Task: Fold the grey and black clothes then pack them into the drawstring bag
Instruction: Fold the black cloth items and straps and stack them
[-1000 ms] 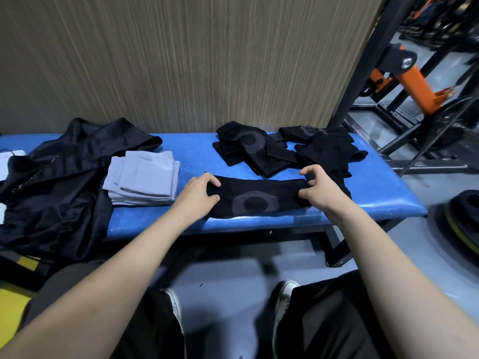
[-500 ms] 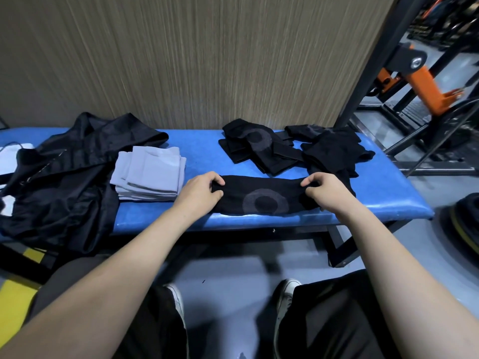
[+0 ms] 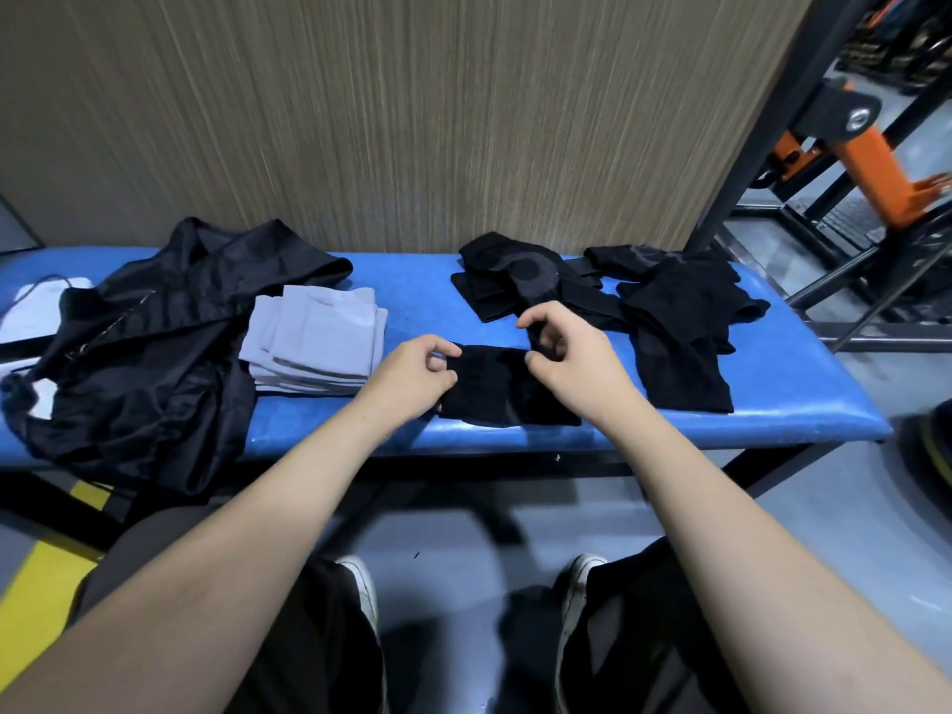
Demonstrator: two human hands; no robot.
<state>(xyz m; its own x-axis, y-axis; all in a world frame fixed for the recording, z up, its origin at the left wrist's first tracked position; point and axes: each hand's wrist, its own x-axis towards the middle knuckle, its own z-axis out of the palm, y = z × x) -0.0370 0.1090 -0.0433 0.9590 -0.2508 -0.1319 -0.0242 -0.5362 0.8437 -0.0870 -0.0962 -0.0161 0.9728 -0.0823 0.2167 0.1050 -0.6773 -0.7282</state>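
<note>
A small black garment [image 3: 494, 389] lies folded in half on the blue bench [image 3: 803, 394] near its front edge. My left hand [image 3: 417, 376] pinches its left edge. My right hand [image 3: 569, 353] pinches the folded-over end at the top right. A stack of folded grey clothes [image 3: 317, 345] sits just left of my left hand. More loose black clothes [image 3: 675, 322] lie to the right and behind, along with another black pile [image 3: 520, 278]. The black drawstring bag [image 3: 139, 347] lies crumpled on the bench's left end.
A wood-grain wall stands right behind the bench. A black and orange gym machine frame [image 3: 876, 162] rises at the right. My knees and shoes [image 3: 360, 584] are below the bench's front edge. Something white [image 3: 26, 311] lies at the far left.
My right hand carried the garment's right end leftward over its middle, folding it to about half its length. My left hand stayed on the left edge. The view shifted slightly.
</note>
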